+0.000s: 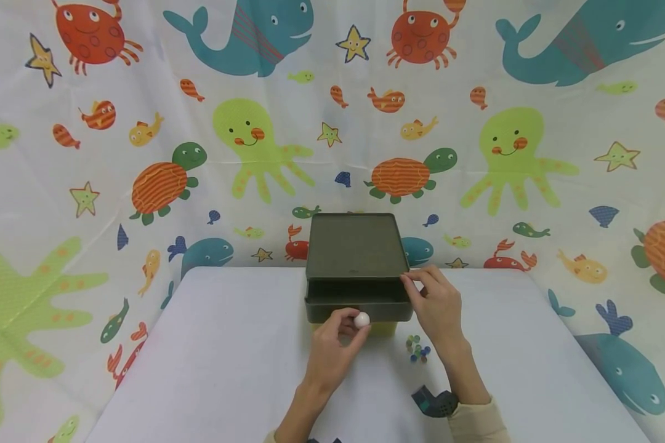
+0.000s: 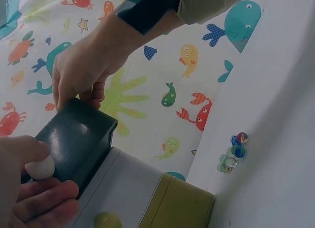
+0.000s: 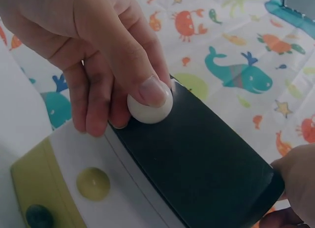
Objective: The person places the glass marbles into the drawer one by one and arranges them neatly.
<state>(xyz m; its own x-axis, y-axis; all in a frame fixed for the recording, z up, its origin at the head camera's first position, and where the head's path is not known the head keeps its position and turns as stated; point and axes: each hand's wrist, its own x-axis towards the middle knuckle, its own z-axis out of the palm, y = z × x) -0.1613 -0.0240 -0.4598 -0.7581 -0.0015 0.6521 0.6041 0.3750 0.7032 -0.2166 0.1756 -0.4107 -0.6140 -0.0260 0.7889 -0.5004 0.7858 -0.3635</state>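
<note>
A small chest of drawers with a dark green top stands at the back of the table. Its dark green top drawer is pulled out, and the part of its inside that shows is dark. My left hand pinches the round white knob on that drawer's front between thumb and fingers. At the drawer's right side, my right hand grips the edge near the corner, fingers bent over it in the left wrist view. Below lie a white drawer with a yellow knob and a yellow drawer with a dark knob.
Several glass marbles lie in a cluster on the white table, in front of the chest and to its right, near my right forearm. A cloth printed with sea animals hangs behind the table and at its sides.
</note>
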